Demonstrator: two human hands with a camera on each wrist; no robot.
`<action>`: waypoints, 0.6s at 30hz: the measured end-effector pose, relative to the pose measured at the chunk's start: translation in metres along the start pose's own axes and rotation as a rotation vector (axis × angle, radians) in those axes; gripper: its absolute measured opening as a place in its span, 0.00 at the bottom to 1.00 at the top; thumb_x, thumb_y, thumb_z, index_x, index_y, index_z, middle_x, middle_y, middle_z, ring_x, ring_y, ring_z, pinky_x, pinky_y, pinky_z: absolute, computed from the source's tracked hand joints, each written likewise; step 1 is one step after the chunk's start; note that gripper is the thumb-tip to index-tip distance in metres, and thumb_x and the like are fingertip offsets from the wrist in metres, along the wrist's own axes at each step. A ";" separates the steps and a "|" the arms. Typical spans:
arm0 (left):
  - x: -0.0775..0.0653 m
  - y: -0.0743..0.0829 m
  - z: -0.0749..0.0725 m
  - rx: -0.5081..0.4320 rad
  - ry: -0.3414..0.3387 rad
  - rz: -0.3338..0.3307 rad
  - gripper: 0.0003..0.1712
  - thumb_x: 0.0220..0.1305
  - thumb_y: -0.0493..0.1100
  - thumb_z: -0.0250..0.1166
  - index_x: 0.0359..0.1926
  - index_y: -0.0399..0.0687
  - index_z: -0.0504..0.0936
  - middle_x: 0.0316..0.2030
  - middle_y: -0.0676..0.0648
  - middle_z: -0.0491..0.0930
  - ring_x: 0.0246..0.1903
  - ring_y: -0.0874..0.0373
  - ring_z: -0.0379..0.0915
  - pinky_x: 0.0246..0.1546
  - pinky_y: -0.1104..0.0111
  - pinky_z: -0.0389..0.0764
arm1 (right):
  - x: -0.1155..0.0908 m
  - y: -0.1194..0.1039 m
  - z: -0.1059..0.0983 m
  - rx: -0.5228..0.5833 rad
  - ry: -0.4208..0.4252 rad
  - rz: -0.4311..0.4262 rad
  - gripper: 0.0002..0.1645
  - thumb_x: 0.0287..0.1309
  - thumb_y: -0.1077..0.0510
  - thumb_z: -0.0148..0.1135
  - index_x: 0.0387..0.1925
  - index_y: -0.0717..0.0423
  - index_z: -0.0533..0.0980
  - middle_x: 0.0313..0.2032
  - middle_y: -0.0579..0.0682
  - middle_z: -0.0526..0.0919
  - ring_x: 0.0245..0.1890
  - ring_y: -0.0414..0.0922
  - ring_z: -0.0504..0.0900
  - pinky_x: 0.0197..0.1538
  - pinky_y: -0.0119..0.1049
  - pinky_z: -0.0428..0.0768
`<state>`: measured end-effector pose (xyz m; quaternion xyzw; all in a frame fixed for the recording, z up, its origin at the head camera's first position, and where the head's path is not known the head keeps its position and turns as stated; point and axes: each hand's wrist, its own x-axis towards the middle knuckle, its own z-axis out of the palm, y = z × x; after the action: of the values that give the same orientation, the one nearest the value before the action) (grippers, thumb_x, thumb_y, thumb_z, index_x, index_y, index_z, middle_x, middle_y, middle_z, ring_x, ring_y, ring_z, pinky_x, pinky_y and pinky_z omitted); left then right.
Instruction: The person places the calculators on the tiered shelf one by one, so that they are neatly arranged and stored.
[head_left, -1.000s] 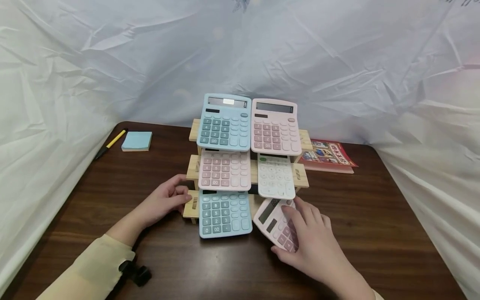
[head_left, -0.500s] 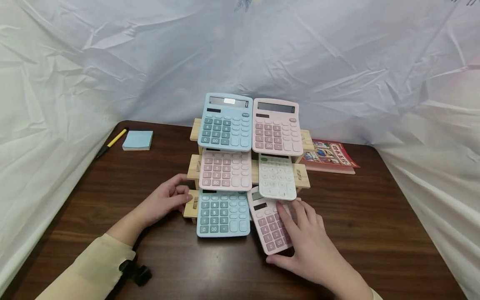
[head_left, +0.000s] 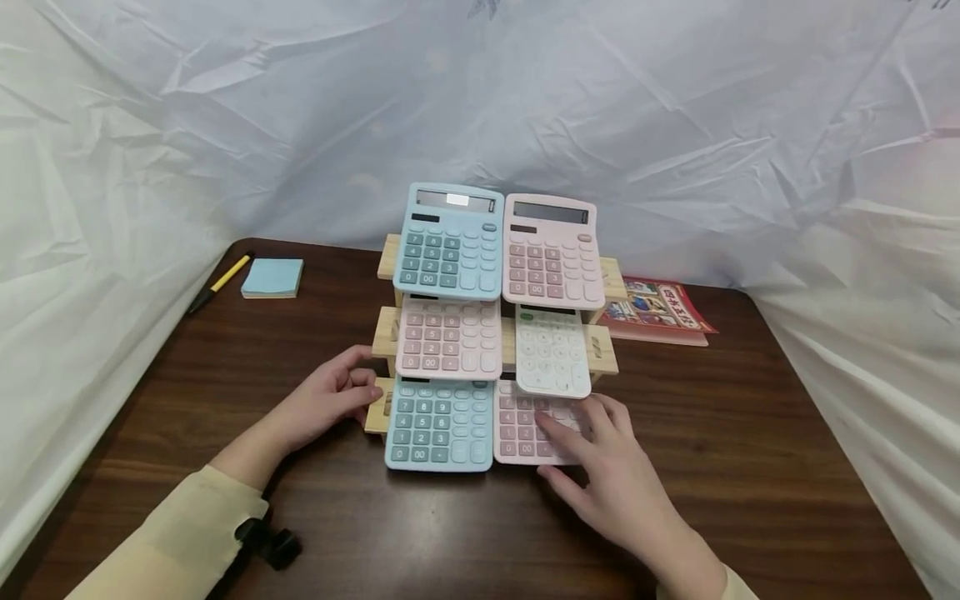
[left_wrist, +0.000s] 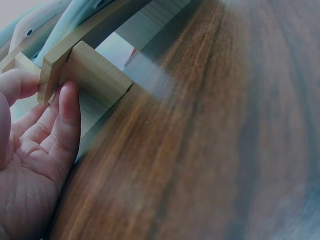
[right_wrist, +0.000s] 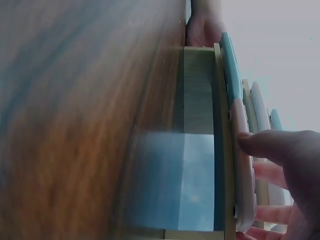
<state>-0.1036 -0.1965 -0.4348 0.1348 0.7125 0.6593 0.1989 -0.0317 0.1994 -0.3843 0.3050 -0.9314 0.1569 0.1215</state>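
A tiered wooden rack (head_left: 386, 332) holds calculators in pairs on three steps. On the lowest step lie a blue calculator (head_left: 440, 429) and, right beside it, a pink calculator (head_left: 519, 421). My right hand (head_left: 618, 479) grips that pink one, thumb at its front edge and fingers over its keys and right side, hiding part of it. At the left end of the lowest step, my left hand (head_left: 322, 400) holds the rack, and the left wrist view shows thumb and fingers around the board end (left_wrist: 52, 75). A white calculator (head_left: 553, 354) overhangs the pink one from the middle step.
Another pink calculator (head_left: 450, 337) shares the middle step; a blue one (head_left: 450, 242) and a pink one (head_left: 553, 250) top the rack. A red booklet (head_left: 660, 308) lies behind right. Blue sticky notes (head_left: 272, 277) and a yellow-black pen (head_left: 219, 283) lie at the table's back left.
My right hand has turned the lowest pink calculator from a slant to straight and slid it back onto the step beside the blue one, which shifted slightly left. The left hand stays put.
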 end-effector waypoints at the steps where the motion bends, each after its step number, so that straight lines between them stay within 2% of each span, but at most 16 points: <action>1: 0.000 0.000 0.000 0.001 0.002 0.003 0.28 0.68 0.41 0.62 0.65 0.50 0.61 0.36 0.35 0.78 0.31 0.44 0.78 0.32 0.54 0.83 | 0.000 0.000 0.001 0.012 0.007 -0.010 0.32 0.53 0.43 0.69 0.61 0.39 0.75 0.59 0.54 0.68 0.61 0.56 0.60 0.56 0.51 0.69; 7: 0.000 0.002 -0.001 0.016 0.007 0.010 0.28 0.68 0.42 0.62 0.65 0.51 0.61 0.35 0.35 0.77 0.31 0.44 0.78 0.32 0.54 0.83 | 0.002 0.005 0.004 0.078 0.049 -0.037 0.31 0.54 0.45 0.70 0.61 0.38 0.75 0.60 0.54 0.68 0.62 0.56 0.60 0.59 0.51 0.65; 12: -0.001 0.002 -0.003 0.027 0.021 0.009 0.28 0.68 0.42 0.62 0.65 0.52 0.61 0.35 0.35 0.78 0.31 0.44 0.78 0.32 0.55 0.83 | 0.004 0.007 0.005 0.086 0.025 -0.027 0.32 0.54 0.45 0.70 0.62 0.36 0.74 0.62 0.52 0.66 0.64 0.55 0.58 0.60 0.50 0.64; 18: 0.000 0.000 -0.002 0.017 0.014 0.011 0.28 0.68 0.42 0.62 0.65 0.51 0.61 0.35 0.35 0.77 0.31 0.44 0.78 0.32 0.54 0.83 | 0.003 0.012 0.003 0.109 0.032 -0.040 0.31 0.53 0.47 0.70 0.61 0.36 0.75 0.57 0.50 0.68 0.61 0.52 0.59 0.58 0.47 0.63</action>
<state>-0.1051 -0.1985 -0.4345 0.1357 0.7187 0.6552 0.1891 -0.0420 0.2057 -0.3883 0.3270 -0.9132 0.2100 0.1225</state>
